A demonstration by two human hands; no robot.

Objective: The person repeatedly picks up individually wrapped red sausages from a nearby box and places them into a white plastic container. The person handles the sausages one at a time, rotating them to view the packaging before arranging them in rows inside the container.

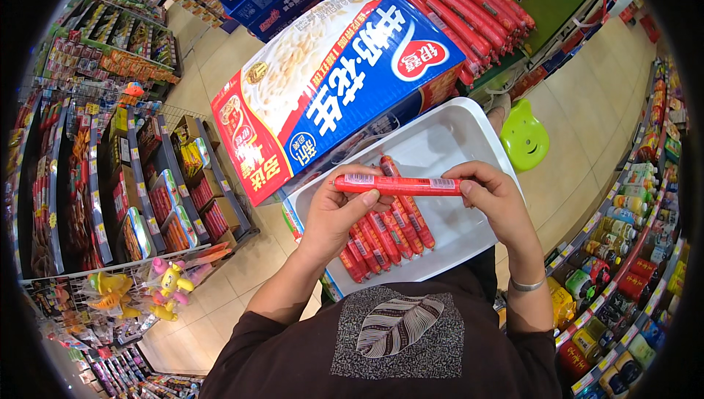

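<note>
Between my two hands a red plastic-wrapped sausage (407, 185) is stretched level above a white plastic tray (465, 124). My left hand (335, 212) grips its left end, thumb in front and fingers behind. At the other end, my right hand (489, 192) pinches it between thumb and fingers. White labels with barcodes show near both ends of the wrapper. Below, several more red sausages (379, 242) lie side by side in the left part of the tray. My hands and the held sausage hide part of that row.
Beyond the tray stands a large blue, white and red carton (352, 74). A stack of red sausages (467, 14) lies behind its right end. A green stool (523, 135) is right of the tray. Shelves of packaged snacks (159, 179) rise at left, shelves of bottled drinks (616, 228) at right.
</note>
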